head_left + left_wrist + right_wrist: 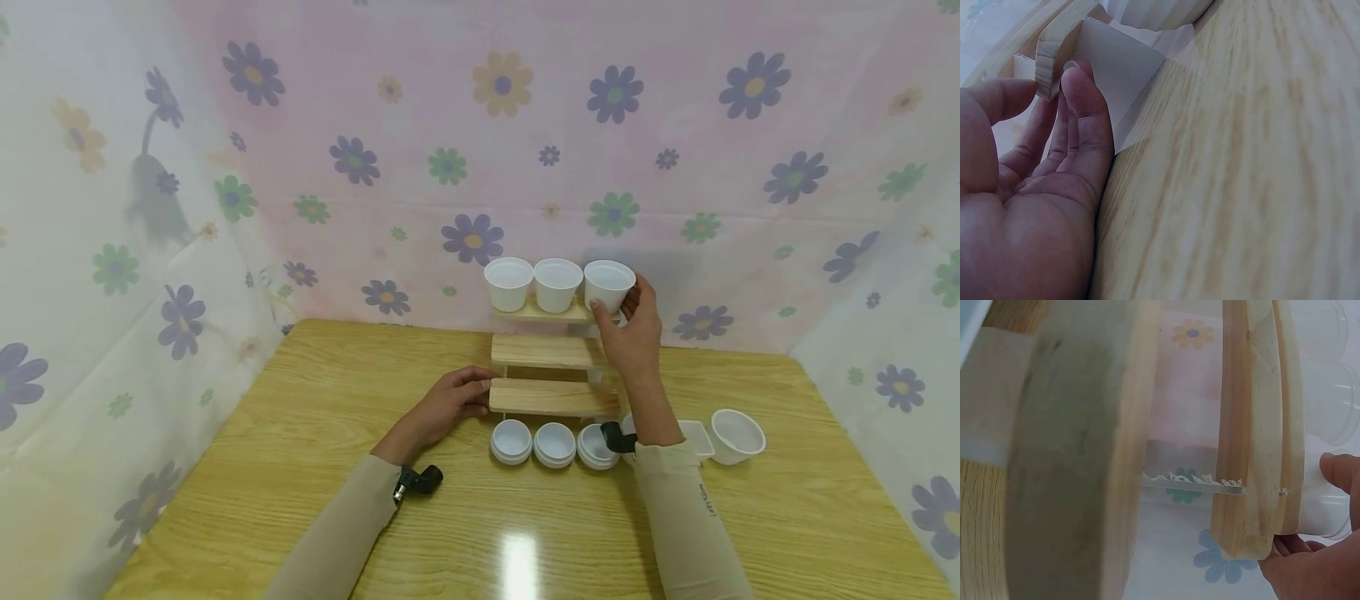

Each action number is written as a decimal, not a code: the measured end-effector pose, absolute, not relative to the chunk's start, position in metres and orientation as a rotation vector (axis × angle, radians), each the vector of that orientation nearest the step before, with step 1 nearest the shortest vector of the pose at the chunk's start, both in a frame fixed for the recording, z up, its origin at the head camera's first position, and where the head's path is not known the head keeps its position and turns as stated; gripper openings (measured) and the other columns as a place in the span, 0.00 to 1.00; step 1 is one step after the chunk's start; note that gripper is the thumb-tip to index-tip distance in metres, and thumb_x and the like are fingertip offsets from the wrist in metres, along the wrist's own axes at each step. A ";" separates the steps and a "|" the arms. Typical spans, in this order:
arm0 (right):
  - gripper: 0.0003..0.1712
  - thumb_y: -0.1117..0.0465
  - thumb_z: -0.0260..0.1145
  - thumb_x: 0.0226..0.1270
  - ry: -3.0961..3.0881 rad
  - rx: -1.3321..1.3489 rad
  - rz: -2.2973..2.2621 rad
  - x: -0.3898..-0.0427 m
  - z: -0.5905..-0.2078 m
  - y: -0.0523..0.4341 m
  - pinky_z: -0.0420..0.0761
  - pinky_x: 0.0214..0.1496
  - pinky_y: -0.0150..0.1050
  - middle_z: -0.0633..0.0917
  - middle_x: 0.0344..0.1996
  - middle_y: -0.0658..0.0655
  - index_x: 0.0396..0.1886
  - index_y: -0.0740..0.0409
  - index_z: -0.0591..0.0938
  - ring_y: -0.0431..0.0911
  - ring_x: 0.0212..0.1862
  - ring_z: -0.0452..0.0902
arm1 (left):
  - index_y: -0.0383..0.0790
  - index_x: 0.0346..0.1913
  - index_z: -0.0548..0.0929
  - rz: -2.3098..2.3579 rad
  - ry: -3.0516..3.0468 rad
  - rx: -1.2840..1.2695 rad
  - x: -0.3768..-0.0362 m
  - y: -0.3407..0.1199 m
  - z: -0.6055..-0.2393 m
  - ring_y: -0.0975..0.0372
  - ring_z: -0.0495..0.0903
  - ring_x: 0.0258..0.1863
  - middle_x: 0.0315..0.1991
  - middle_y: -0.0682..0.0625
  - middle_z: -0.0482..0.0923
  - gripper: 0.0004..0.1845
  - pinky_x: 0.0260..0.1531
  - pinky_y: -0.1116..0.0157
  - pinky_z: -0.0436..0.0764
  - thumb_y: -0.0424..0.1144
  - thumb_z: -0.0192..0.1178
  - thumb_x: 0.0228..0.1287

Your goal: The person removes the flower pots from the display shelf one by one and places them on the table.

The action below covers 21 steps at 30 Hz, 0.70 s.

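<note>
A three-tier wooden step rack [553, 397] stands near the back of the table, its boards joined by clear side panels. Three white plastic cups line the top board: a left cup [508, 285], a middle cup [557, 286] and a right cup [609, 283]. My right hand [633, 337] grips the right cup, thumb on its front and fingers round its far right side. At the left end of the lowest board, my left hand [450, 402] pinches the wood; the left wrist view shows the thumb [1007, 99] and fingertips on either side of the board end [1057, 56].
Three small round white bowls [555, 446] stand in a row before the rack. To the right, a white rectangular container [701, 435] and a round white tub [737, 436] sit partly behind my right sleeve. Flower-patterned cloth [420, 242] hangs close behind the rack.
</note>
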State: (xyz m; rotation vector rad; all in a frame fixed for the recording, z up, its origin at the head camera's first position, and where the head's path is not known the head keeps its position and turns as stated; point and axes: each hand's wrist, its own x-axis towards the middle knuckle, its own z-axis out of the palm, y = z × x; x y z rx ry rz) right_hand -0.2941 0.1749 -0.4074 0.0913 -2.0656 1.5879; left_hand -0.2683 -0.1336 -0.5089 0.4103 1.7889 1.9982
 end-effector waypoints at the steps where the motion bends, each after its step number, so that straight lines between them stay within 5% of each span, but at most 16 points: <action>1: 0.43 0.64 0.73 0.72 -2.059 0.097 1.586 -0.294 -0.408 0.175 0.69 0.78 0.50 0.73 0.69 0.71 0.79 0.70 0.61 0.62 0.71 0.72 | 0.30 0.69 0.75 1.999 1.788 0.411 -0.269 -0.134 -0.509 0.59 0.82 0.45 0.53 0.46 0.82 0.21 0.45 0.66 0.84 0.40 0.53 0.86; 21: 0.41 0.69 0.70 0.73 -2.006 0.089 1.601 -0.291 -0.407 0.174 0.69 0.77 0.55 0.70 0.69 0.74 0.78 0.73 0.60 0.65 0.70 0.71 | 0.31 0.69 0.76 2.004 1.785 0.402 -0.271 -0.133 -0.512 0.59 0.82 0.45 0.52 0.46 0.83 0.20 0.46 0.65 0.84 0.40 0.52 0.86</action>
